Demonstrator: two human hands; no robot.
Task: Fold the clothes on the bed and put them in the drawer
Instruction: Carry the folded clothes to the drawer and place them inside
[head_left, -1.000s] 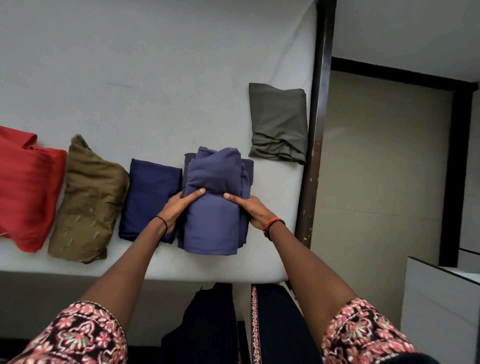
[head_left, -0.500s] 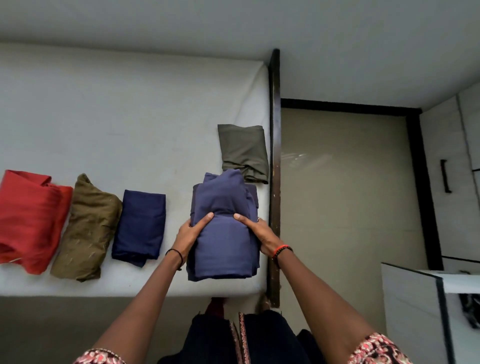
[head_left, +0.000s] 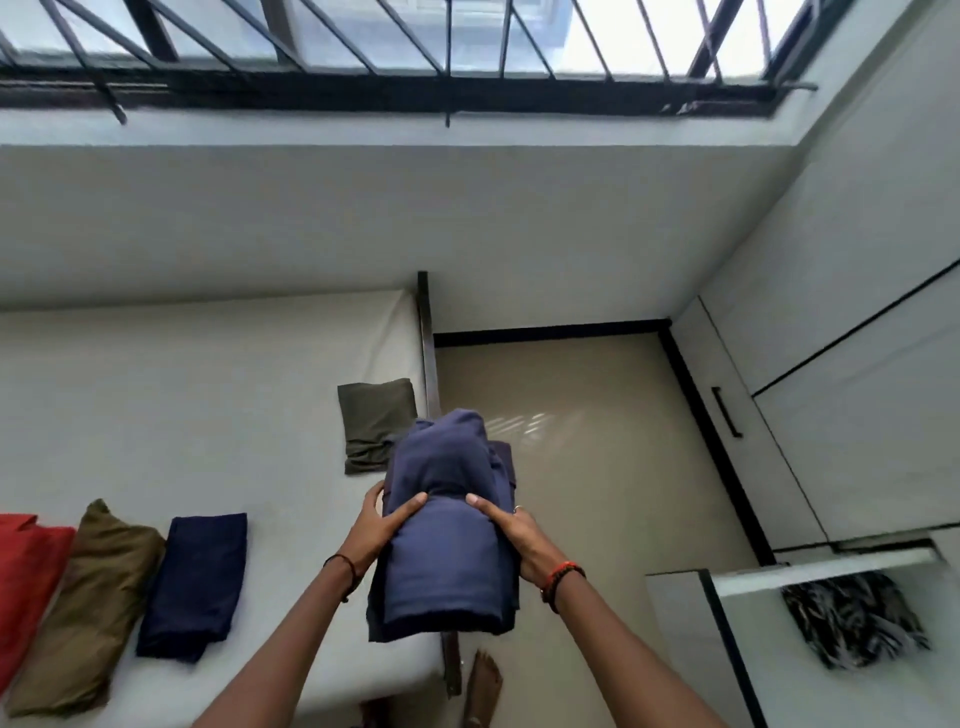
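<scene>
The folded blue stack (head_left: 447, 525) is held in the air at the near right corner of the bed (head_left: 208, 415), overlapping the bed edge and the floor (head_left: 571, 441) in the head view.

Grip. The left hand (head_left: 379, 525) clasps the left side of the stack and the right hand (head_left: 511, 535) clasps the right side. Each thumb lies across the top face, and the fingers curl round the sides and underneath. The part of each finger below the cloth is hidden. This two-sided clasp at mid-length appears chosen to compress the layers, so the folds do not open during carrying.

Remaining items. Four folded garments lie on the bed: a grey-green piece (head_left: 376, 423) far, near the right edge, and a navy piece (head_left: 197, 577), a brown piece (head_left: 78, 608) and a red piece (head_left: 26, 582) in a row along the near edge, within reach for later collection.

Destination. The drawer (head_left: 831, 570) stands open at the near right, well apart from the bed, with a patterned cloth (head_left: 852, 618) already inside. The stack is judged to be in transfer towards it.
</scene>
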